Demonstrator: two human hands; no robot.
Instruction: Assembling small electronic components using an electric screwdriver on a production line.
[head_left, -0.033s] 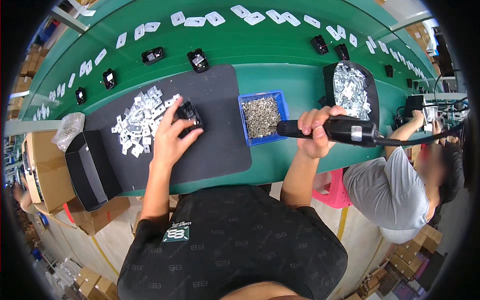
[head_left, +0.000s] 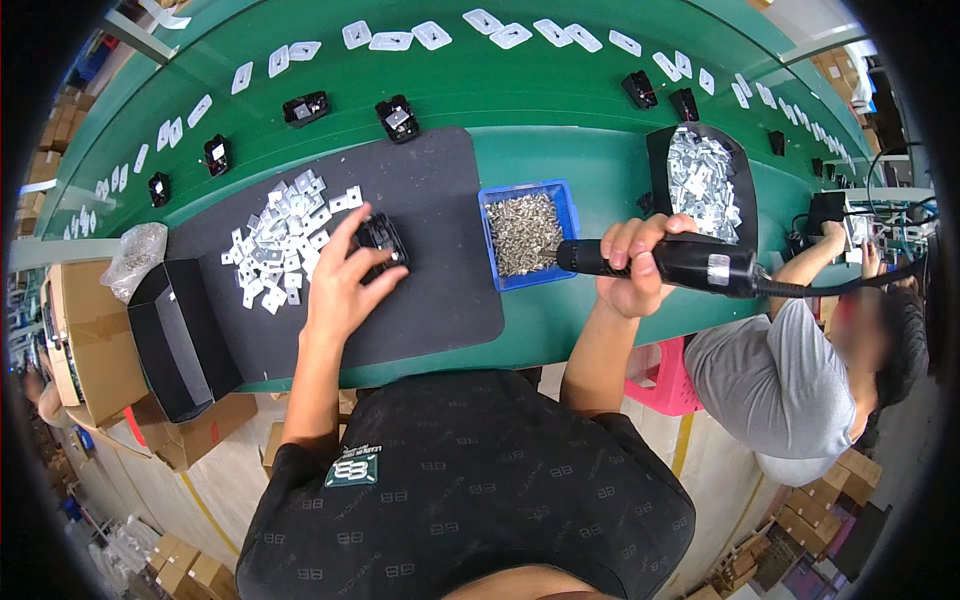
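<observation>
Driver (head_left: 715, 262), black and powered, sat clenched in my right hand (head_left: 632, 270), fingers wrapped over the barrel, cable (head_left: 850, 287) trailing off right of the grip. Held low and flat, probably to keep the nose close to the blue tray (head_left: 530, 283) just left of that grip; nose overlapped the tray's right edge, bit tip too small to make out. Small metal fasteners (head_left: 522, 235) filled the tray between my two hands, presumably so either could reach. Left hand (head_left: 345, 285) had fingers and thumb around a black housing (head_left: 380, 232) on the grey mat (head_left: 440, 310), likely to steady it; firm grasp or loose touch, couldn't tell. Loose metal plates (head_left: 275, 240) were heaped left of that hand, likely for easy reach. Black bin (head_left: 657, 160) with more metal parts (head_left: 700, 185) stood beyond the right grip.

Driver's long axis ran roughly left-right, nose pointing left toward my other hand, tail slightly nearer me. Housing's long axis ran mostly away from me, near end angled right, hollow side seemingly up.
</observation>
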